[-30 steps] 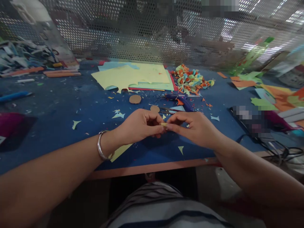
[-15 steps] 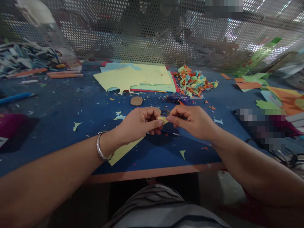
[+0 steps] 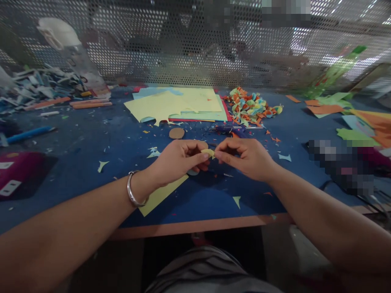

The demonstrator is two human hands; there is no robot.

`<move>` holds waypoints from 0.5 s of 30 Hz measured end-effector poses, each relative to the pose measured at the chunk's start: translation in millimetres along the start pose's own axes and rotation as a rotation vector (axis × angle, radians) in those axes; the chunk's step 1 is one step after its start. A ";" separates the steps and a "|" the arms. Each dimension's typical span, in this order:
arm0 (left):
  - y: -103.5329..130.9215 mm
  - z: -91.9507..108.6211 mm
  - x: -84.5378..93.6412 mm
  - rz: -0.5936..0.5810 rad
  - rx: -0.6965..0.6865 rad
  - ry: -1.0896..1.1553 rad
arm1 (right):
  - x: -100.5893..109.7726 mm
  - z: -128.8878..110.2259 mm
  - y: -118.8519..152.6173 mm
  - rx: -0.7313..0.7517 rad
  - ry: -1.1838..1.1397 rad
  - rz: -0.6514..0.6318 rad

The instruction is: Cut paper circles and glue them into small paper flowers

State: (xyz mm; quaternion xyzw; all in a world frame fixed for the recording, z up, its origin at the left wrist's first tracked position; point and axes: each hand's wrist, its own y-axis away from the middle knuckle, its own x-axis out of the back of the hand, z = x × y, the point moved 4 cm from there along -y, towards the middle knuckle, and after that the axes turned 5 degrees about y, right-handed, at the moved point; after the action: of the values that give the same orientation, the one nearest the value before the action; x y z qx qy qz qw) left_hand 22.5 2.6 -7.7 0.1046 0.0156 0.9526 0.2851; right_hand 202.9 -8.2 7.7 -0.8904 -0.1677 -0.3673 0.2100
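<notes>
Between my two hands is a small piece of yellow paper (image 3: 208, 152). My left hand (image 3: 183, 159), with a silver bangle on its wrist, pinches its left side between thumb and fingers. From the other side, my right hand (image 3: 244, 156) pinches the right edge with thumb and forefinger. Under my left wrist lies a pale yellow sheet (image 3: 163, 196). A brown cardboard disc (image 3: 176, 133) rests just beyond my left hand. Behind my right hand is a dark purple glue gun (image 3: 233, 129). My curled fingers partly hide another round piece and the tools beneath.
A stack of coloured paper (image 3: 183, 103) lies at the back, beside a heap of orange, blue and green paper pieces (image 3: 252, 103). A bottle (image 3: 87, 69) stands back left, near a blue pen (image 3: 30, 133) and a magenta box (image 3: 20, 173). Scraps litter the blue table.
The yellow paper piece now looks more curved between my fingers. Both hands stay nearly in place, while the camera view has shifted slightly.
</notes>
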 end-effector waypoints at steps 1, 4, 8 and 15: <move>0.1 1.4 1.8 0.004 -0.026 -0.051 | 0.0 0.5 0.1 0.011 0.008 0.009; 2.3 9.3 12.4 0.048 -0.124 -0.333 | 0.9 4.5 0.5 0.014 0.020 0.033; 5.8 15.0 25.6 0.038 -0.133 -0.691 | -0.9 9.2 0.8 -0.032 0.070 -0.014; 2.1 4.5 22.7 -0.062 -0.131 -0.805 | -8.4 12.5 1.6 -0.067 0.209 -0.138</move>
State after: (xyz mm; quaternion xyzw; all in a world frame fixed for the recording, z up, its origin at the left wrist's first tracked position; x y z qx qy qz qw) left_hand 3.8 13.1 1.3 0.4503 -0.1550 0.8255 0.3030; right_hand 205.3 -4.6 -6.8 -0.8401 -0.1934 -0.4772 0.1709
